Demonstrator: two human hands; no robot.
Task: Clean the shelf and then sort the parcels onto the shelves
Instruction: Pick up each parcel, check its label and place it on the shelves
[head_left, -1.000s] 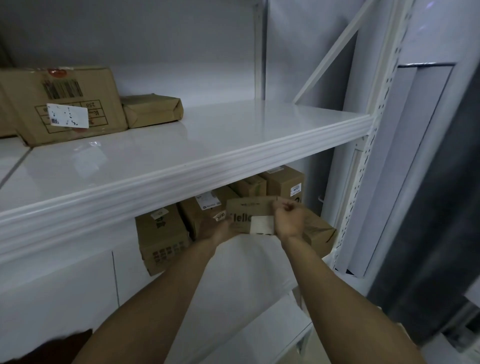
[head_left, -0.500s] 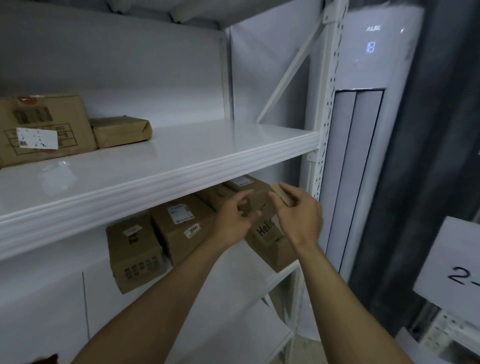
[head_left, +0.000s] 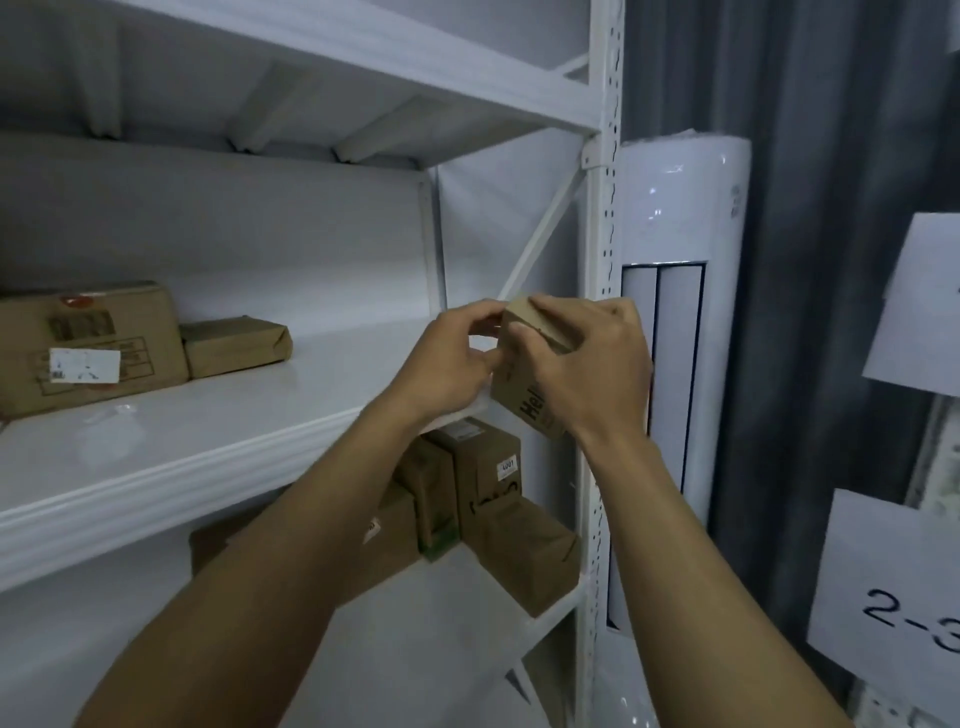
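A small brown cardboard parcel (head_left: 524, 405) printed with "Hel" is held tilted in the air at the right end of the white middle shelf (head_left: 218, 421). My right hand (head_left: 587, 364) wraps over its top and right side. My left hand (head_left: 452, 358) pinches its upper left corner. On the middle shelf's left stand a large labelled box (head_left: 88, 348) and a smaller wrapped parcel (head_left: 234, 345). Several brown boxes (head_left: 483, 467) sit on the lower shelf (head_left: 467, 613), partly hidden by my left arm.
The shelf's white perforated upright (head_left: 602, 234) stands just right of the hands. Beyond it are a tall white air-conditioner unit (head_left: 680, 322), a dark curtain (head_left: 810, 260), and paper signs (head_left: 893, 597), one reading "2-3". An upper shelf (head_left: 363, 67) overhangs.
Both hands have lifted the small parcel from the lower shelf up to the level of the middle shelf's right end. The view has tilted up and to the right.
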